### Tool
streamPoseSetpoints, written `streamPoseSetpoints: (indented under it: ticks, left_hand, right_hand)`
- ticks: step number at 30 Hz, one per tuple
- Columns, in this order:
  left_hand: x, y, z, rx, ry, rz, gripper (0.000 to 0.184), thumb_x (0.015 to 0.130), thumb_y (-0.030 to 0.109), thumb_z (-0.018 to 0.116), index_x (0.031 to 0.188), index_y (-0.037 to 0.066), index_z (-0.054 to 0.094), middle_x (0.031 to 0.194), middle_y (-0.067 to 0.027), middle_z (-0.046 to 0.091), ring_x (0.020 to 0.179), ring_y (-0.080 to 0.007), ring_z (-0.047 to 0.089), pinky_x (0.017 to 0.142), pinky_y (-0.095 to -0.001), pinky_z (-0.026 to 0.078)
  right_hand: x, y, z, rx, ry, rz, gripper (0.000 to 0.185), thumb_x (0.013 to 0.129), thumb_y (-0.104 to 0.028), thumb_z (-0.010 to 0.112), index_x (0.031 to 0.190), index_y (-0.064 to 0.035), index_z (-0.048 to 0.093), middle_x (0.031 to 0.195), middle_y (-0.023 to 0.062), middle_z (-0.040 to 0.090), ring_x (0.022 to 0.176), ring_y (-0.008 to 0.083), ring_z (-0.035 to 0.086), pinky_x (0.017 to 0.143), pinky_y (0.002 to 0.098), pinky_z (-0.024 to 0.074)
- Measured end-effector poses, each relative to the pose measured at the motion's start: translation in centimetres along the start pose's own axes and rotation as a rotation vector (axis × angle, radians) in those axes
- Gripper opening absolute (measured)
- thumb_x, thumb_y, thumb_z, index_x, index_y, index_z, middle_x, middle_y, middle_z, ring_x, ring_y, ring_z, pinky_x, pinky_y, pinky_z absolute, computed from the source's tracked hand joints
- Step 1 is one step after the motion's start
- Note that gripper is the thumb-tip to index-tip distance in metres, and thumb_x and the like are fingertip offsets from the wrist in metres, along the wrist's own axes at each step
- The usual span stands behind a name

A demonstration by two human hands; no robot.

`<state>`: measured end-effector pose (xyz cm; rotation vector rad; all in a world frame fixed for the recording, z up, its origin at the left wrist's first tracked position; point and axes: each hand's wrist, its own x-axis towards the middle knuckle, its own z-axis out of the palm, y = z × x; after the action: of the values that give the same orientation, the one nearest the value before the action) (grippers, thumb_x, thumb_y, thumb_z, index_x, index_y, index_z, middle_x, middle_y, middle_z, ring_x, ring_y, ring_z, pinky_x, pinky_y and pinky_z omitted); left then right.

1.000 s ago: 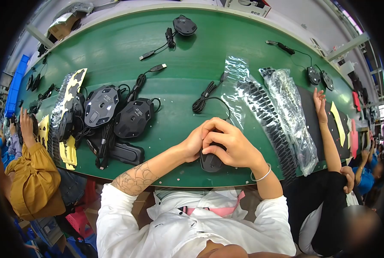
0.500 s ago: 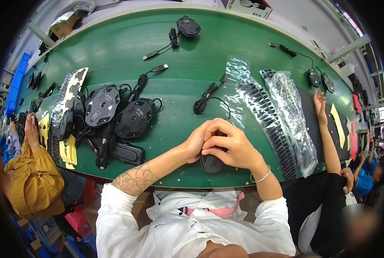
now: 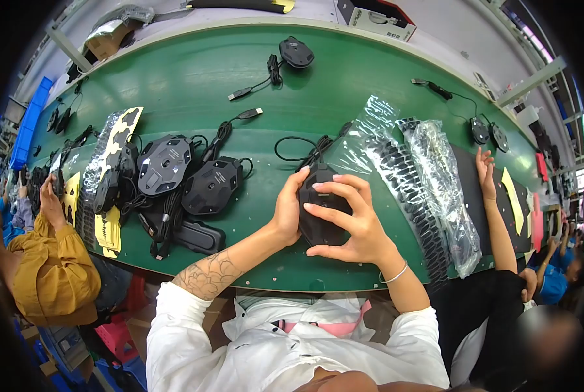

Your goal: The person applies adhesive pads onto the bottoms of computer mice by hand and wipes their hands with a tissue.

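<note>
A black computer mouse (image 3: 316,219) lies between my two hands near the front of the green table, its cable (image 3: 313,151) looped beyond it. Along its left edge, my left hand (image 3: 287,208) grips the body with the thumb at the far end. My right hand (image 3: 356,221) is curved around the right side, with fingertips on the upper face and the thumb at the near end. To the left lie more upturned mice (image 3: 164,165) with bundled cables. Clear plastic film (image 3: 364,134) sits just beyond my right hand.
Strips of black stickers (image 3: 406,176) and a clear plastic bag (image 3: 443,189) lie at the right. Yellow sticker sheets (image 3: 108,230) are at the left. Another mouse (image 3: 297,52) rests at the back. Co-workers sit on both sides, one with a raised hand (image 3: 486,173).
My hands have moved apart from their clasp over the mouse, uncovering more of it. The mouse now sits farther from the table's front edge, and its cable loop has shifted.
</note>
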<state>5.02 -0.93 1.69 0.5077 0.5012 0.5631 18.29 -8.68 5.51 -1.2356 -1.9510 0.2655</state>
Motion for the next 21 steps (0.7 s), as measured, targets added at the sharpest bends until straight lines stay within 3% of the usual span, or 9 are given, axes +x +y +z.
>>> streamPoseSetpoints:
  ticks: [9, 13, 20, 21]
  left_hand:
    - [0.5, -0.3, -0.6, -0.123, -0.027, 0.114, 0.047, 0.096, 0.045, 0.034, 0.102, 0.005, 0.059, 0.093, -0.0065, 0.065, 0.076, -0.0152, 0.063, 0.063, -0.0268, 0.052]
    - [0.9, -1.0, -2.0, -0.130, -0.093, 0.132, 0.058, 0.093, 0.050, 0.036, 0.108, -0.001, 0.059, 0.099, -0.0103, 0.066, 0.082, -0.0187, 0.066, 0.070, -0.0307, 0.057]
    - [0.4, -1.1, -2.0, -0.173, 0.020, 0.137, 0.058, 0.091, 0.051, 0.038, 0.108, -0.001, 0.059, 0.100, -0.0106, 0.067, 0.082, -0.0212, 0.066, 0.072, -0.0281, 0.055]
    - [-0.1, -0.5, -1.1, -0.240, -0.043, 0.102, 0.058, 0.091, 0.052, 0.040, 0.108, 0.000, 0.059, 0.100, -0.0109, 0.067, 0.082, -0.0213, 0.066, 0.073, -0.0285, 0.055]
  right_hand:
    - [-0.8, 0.8, 1.1, -0.035, -0.002, -0.059, 0.048, 0.059, -0.029, 0.085, 0.104, -0.0194, 0.073, 0.122, 0.0019, 0.060, 0.116, 0.0272, 0.047, 0.102, 0.0417, 0.0402]
    - [-0.8, 0.9, 1.2, -0.033, -0.003, -0.074, 0.045, 0.059, -0.025, 0.085, 0.102, -0.0186, 0.074, 0.120, 0.0012, 0.060, 0.116, 0.0261, 0.048, 0.102, 0.0419, 0.0403]
    - [-1.0, 1.3, 1.6, 0.015, -0.018, -0.114, 0.040, 0.063, -0.018, 0.081, 0.103, -0.0186, 0.074, 0.119, 0.0011, 0.060, 0.117, 0.0261, 0.048, 0.103, 0.0418, 0.0396]
    - [-1.0, 1.3, 1.5, -0.038, 0.003, -0.086, 0.040, 0.063, -0.018, 0.081, 0.103, -0.0186, 0.074, 0.119, 0.0011, 0.060, 0.117, 0.0261, 0.048, 0.103, 0.0418, 0.0396]
